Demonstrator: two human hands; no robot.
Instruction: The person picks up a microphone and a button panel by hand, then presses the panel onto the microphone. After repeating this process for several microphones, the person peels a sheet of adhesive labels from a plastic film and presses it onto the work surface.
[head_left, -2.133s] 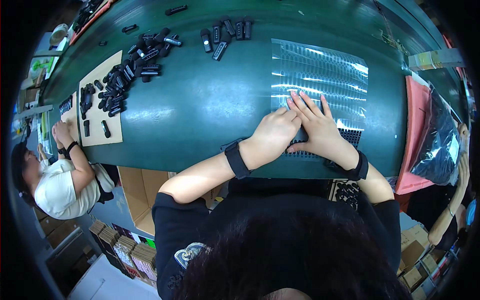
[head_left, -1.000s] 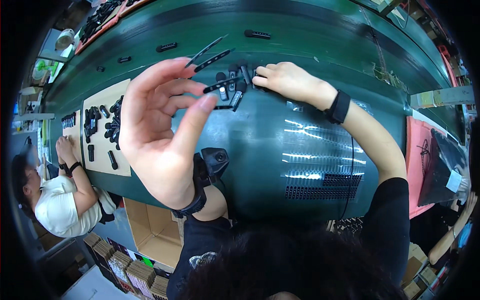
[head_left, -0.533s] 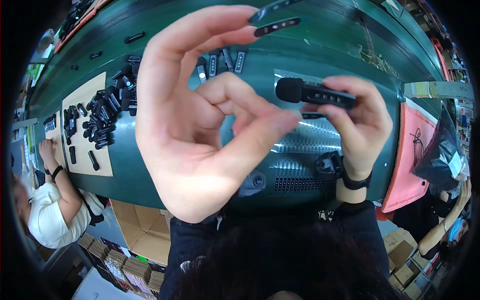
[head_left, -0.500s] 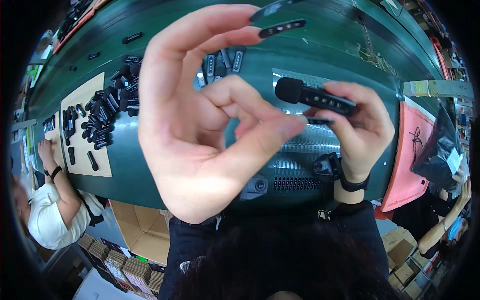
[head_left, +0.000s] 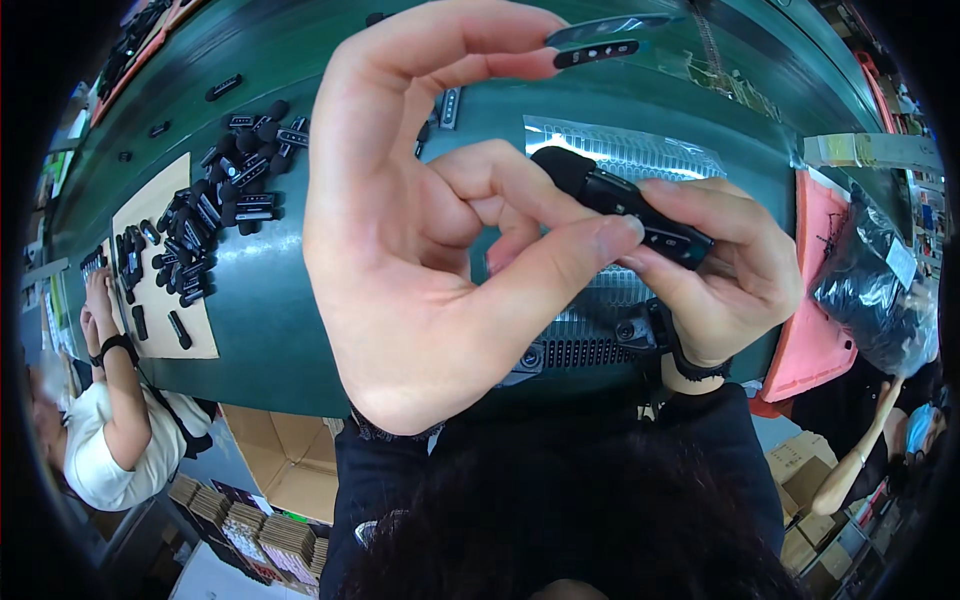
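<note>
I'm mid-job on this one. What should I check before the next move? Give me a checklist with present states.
1. Right hand gripping the microphone: ok.
2. Left hand thumb tip over the microphone body: ok.
3. Microphone's face fully visible: not ok, thumb covers part.
4. Anything under that thumb lying straight: cannot tell, hidden.
5. Two dark strips at left fingertips, apart from the microphone: ok.

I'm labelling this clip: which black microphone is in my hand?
The microphone in the right hand, its round head pointing up-left, thumb of the left hand over its body. The piled ones lie on the green table and tan board.
</note>
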